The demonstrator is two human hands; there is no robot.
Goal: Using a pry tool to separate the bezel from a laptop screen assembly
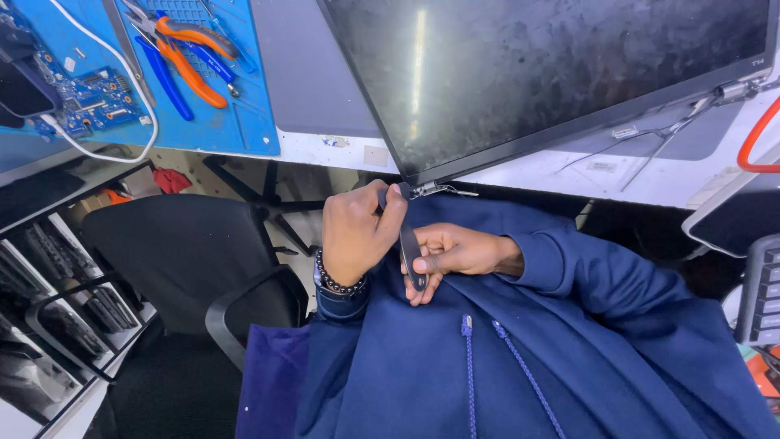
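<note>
A: Obs. 1 — thin dark strip (pixel 410 248), held upright just below the lower corner of the laptop screen panel (pixel 552 73), over the lap.

B: Left hand (pixel 355 230)?

A: Fist-like, knuckles up, wrist bent; its grip is clamped on the strip's top end near the hinge (pixel 429 190). Beaded bracelet (pixel 337 280) at the wrist.

B: Right hand (pixel 455 254)?

A: Reaching in sideways, grip pinched on the strip's lower end, thumb on its face.

B: Surroundings?

A: Panel leans off the white desk (pixel 520 167). Blue mat (pixel 244 122) with orange-handled pliers (pixel 191 57) and a circuit board (pixel 89 102) at far left.
</note>
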